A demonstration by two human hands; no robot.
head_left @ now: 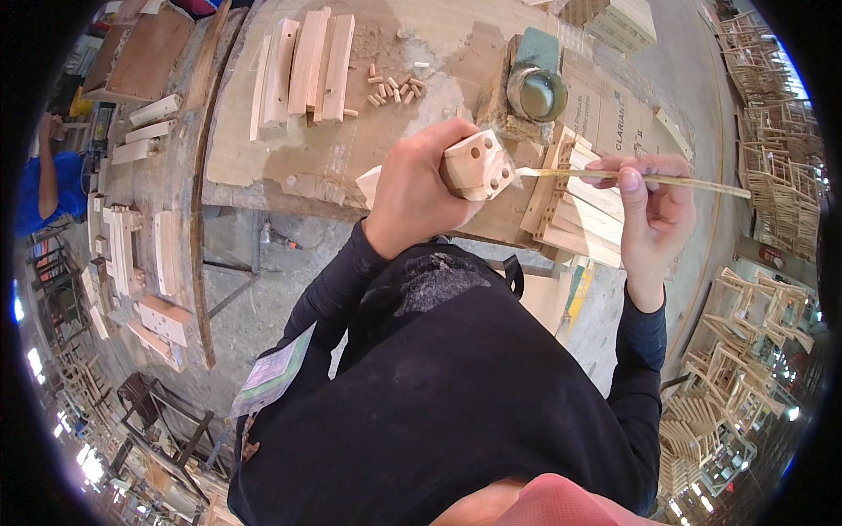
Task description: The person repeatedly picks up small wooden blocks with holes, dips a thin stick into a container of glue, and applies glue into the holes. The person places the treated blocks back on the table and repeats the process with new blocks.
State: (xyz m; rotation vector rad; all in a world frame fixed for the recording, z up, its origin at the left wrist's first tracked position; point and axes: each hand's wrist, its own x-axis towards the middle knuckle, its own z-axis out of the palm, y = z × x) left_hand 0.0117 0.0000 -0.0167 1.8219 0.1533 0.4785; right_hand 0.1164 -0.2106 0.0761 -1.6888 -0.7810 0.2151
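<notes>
The left hand [419, 187] curled fingers round a wooden block [474, 167]; the right hand [653, 206] pinched a stick [719, 188] toward 9 o'clock. The pale block showed 4 holes [478, 152].

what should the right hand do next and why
Probably ease the stick tip-first into the nearest hole: the right hand holds it with its pale tip close beside the drilled block, which the left hand grips.
</notes>
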